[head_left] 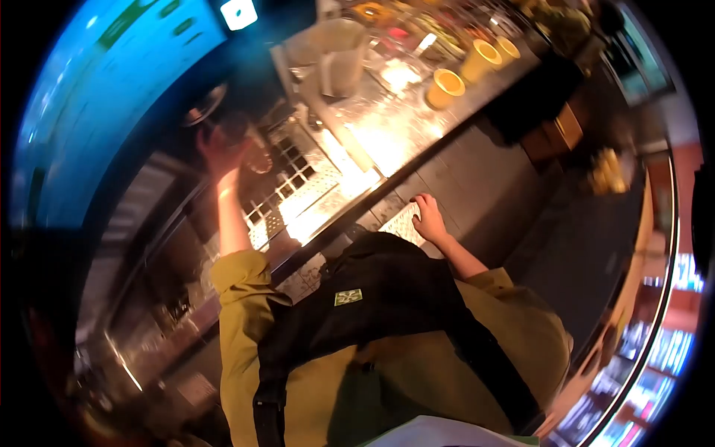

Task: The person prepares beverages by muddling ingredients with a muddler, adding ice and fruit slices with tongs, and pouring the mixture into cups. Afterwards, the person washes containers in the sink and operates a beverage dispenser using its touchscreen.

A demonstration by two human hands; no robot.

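Note:
My left hand point(223, 153) reaches out over the far side of the steel counter, dim and smeared by motion. Whether its fingers hold anything cannot be made out. Close beside it is a clear, rounded, glass-like thing point(258, 156), and just beyond the fingers a shiny round metal piece point(205, 104). Below the hand lies a metal grid point(294, 156) next to a perforated steel tray point(309, 192). My right hand point(430, 219) hovers in front of my waist, thumb apart and fingers loosely bent, with nothing in it. A pale, patterned surface point(403, 225) shows behind its fingertips.
Several yellow cups point(445, 89) stand along the counter's edge point(447, 138). Translucent tubs point(342, 67) sit farther back, near trays of colourful items point(417, 33). A cardboard box point(553, 135) is at the right, above the tiled floor point(477, 171). Bright light glares off the steel.

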